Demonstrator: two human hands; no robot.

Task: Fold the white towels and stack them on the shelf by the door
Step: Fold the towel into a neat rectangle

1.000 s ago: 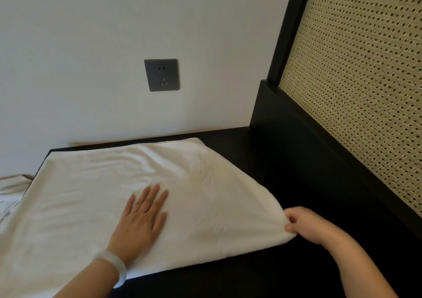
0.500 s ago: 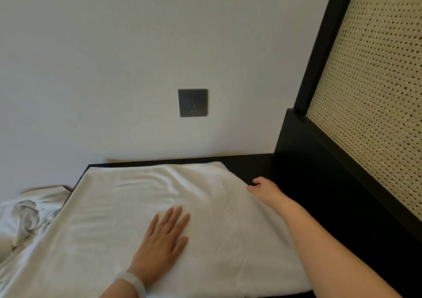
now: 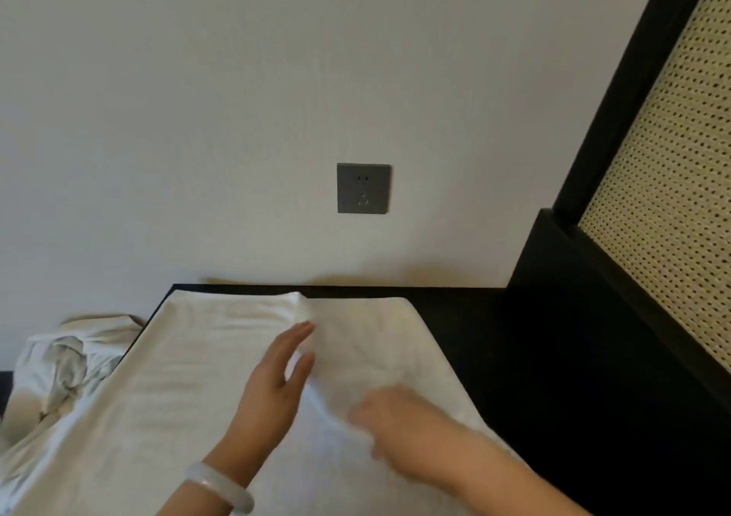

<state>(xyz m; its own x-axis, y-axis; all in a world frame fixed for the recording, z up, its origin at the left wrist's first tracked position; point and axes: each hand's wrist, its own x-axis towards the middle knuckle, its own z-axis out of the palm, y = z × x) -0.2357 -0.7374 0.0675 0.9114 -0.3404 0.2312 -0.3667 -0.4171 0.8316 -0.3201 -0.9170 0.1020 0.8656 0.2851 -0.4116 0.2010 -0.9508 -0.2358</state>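
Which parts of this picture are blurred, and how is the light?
Head view: the right hand is smeared by motion, its grip unreadable; the left hand and the socket are clear. Head view: soft, even light; the towel shows faint folds, and the black top is almost featureless dark.

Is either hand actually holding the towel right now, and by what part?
The left hand lies straight-fingered on the middle of the white towel, gripping nothing. The right hand is blurred over the towel's right half; its grip cannot be told.
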